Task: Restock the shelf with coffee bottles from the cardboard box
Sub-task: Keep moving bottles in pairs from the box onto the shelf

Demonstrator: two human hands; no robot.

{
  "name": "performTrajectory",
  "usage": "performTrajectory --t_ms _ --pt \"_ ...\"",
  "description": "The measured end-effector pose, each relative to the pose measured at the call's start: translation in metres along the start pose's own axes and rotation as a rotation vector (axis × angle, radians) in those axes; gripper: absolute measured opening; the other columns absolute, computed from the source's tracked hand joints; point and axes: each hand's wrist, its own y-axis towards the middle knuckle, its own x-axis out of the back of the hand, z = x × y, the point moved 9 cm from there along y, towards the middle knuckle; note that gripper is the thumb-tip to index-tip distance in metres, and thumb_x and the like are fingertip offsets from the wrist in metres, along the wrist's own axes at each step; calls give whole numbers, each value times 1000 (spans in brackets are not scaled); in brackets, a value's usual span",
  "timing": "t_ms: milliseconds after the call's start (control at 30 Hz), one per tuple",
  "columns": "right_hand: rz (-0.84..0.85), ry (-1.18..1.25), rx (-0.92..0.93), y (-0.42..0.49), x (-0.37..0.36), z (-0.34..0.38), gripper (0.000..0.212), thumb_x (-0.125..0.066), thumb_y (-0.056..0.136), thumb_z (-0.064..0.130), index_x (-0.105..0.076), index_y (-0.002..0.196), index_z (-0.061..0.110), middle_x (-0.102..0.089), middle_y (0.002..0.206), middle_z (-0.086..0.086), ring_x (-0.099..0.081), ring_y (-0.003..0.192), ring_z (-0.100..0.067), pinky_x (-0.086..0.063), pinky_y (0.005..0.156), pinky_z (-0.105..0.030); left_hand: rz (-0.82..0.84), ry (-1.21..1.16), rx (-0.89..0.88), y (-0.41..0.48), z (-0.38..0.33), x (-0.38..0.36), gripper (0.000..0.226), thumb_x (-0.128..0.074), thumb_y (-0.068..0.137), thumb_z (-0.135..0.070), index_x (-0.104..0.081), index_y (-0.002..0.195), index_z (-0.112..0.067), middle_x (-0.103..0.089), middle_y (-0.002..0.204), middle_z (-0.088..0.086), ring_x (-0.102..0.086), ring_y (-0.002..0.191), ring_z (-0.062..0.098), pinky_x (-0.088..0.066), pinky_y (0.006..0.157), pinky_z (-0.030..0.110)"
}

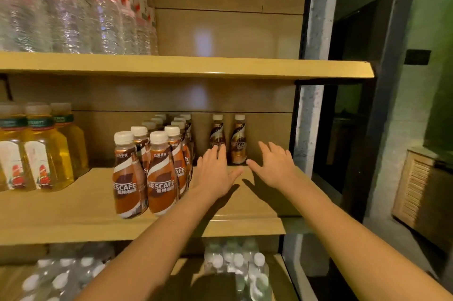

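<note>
Two brown coffee bottles with white caps stand at the back of the middle wooden shelf [257, 205]: the left one [217, 132] and the right one [238, 140]. My left hand [215, 173] is open, its fingertips reaching the base of the left bottle. My right hand [274, 165] is open and spread just right of the right bottle, holding nothing. Two rows of several coffee bottles [160, 173] stand to the left of my hands, running from front to back. The cardboard box is out of view.
Yellow drink bottles [46, 151] fill the left of the same shelf. Clear water bottles [73, 6] stand on the shelf above, and wrapped packs of water bottles [235, 266] sit below. A dark frame and grey wall edge [308, 129] bound the shelf on the right.
</note>
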Motion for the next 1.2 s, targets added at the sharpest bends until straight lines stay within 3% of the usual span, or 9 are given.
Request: performTrajectory --t_ms 100,367,467,667,833,900,967,1100,1200 --pt "-3 -11 18 -40 7 11 70 -38 93 55 -19 149 17 -20 157 -11 -20 144 -29 -13 117 -48 36 33 -42 -37 -6 9 77 -38 90 -57 -13 149 -13 -17 157 10 -16 145 26 -19 118 45" --pt "-34 6 5 -142 22 56 68 -40 93 53 -26 147 14 -28 154 -12 -30 139 -30 -20 113 -43 42 72 -123 -121 14 57 78 -37 89 -59 -17 148 -11 -21 156 13 -20 144 28 -20 118 43" --pt "-20 -2 6 -177 15 79 66 -41 93 52 -28 145 13 -35 149 -12 -36 134 -32 -26 108 -42 27 91 -170 -153 29 67 76 -37 90 -58 -20 146 -10 -25 154 12 -23 142 27 -22 117 43" --pt "40 66 8 -239 -27 107 64 -44 93 49 -31 144 12 -34 150 -12 -30 139 -29 -23 114 -44 84 52 -147 -225 81 47 73 -41 90 -55 -24 146 -11 -30 152 12 -28 140 27 -26 115 43" --pt "225 112 -22 -285 -109 116 58 -49 93 41 -35 141 12 -40 144 -9 -40 131 -29 -32 108 -41 300 51 -49 -279 132 -24 73 -37 91 -57 -20 147 -14 -23 156 8 -23 143 25 -20 118 41" --pt "347 161 -53 -302 -155 114 58 -54 92 36 -34 141 12 -43 142 -10 -45 126 -28 -36 105 -40 289 38 -55 -298 144 -49 76 -34 89 -64 -30 144 -13 -34 151 10 -36 137 27 -29 113 41" --pt "509 217 -81 -320 -202 108 58 -60 89 25 -34 140 13 -45 140 -11 -45 127 -29 -39 105 -41 339 30 -74 -316 153 -79 74 -42 87 -62 -38 140 -11 -45 144 11 -46 130 28 -37 107 39" --pt "813 290 -135 -356 -279 91 58 -62 84 8 -38 136 12 -53 130 -12 -52 121 -28 -44 98 -33 656 20 17 -358 179 -149 80 -53 86 -51 -17 147 -15 -27 154 6 -29 140 23 -26 115 38" --pt "936 294 -182 -375 -320 78 63 -65 82 9 -38 139 12 -50 134 -13 -49 123 -30 -40 99 -32 828 -23 52 -388 193 -191 86 -56 85 -50 -10 149 -15 -17 157 7 -22 143 23 -24 116 37"
